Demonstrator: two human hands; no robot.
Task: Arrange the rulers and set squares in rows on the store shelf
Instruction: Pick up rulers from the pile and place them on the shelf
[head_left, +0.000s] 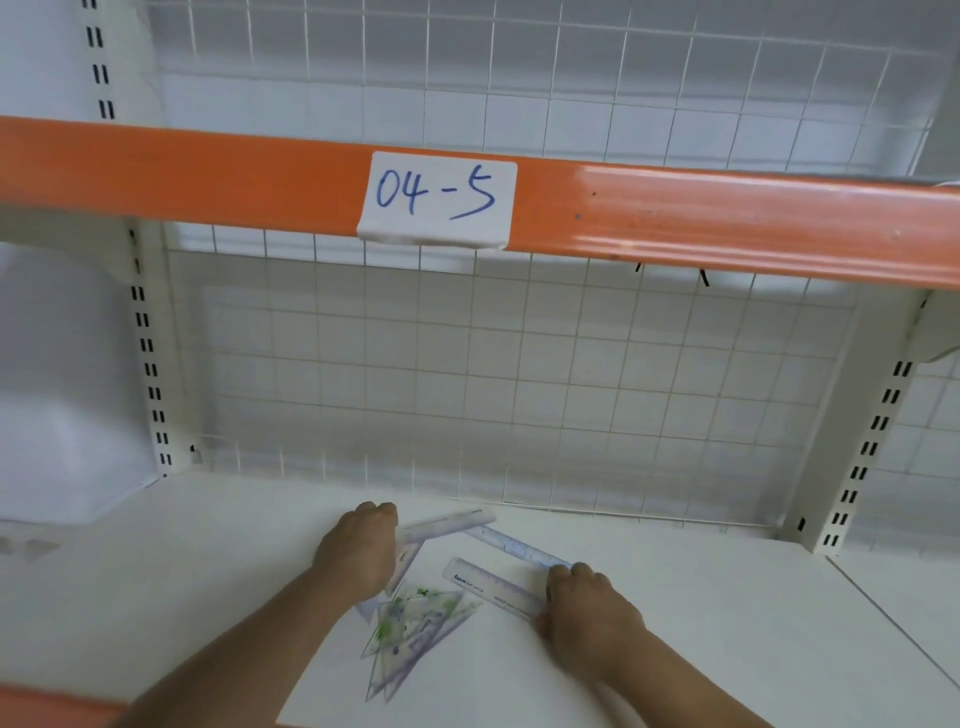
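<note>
While the left hand (358, 551) curls round one end of a clear ruler (449, 521) near the back of the shelf (208, 545), the set squares (415, 623) lie piled between both hands. The right hand (589, 610) covers the ends of two slanted rulers (491, 587); I cannot tell its grip.

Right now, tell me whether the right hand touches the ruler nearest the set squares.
Touching. The head view shows the ruler running to the right hand, its right end slipping under the hand's near edge with no gap between them.
</note>
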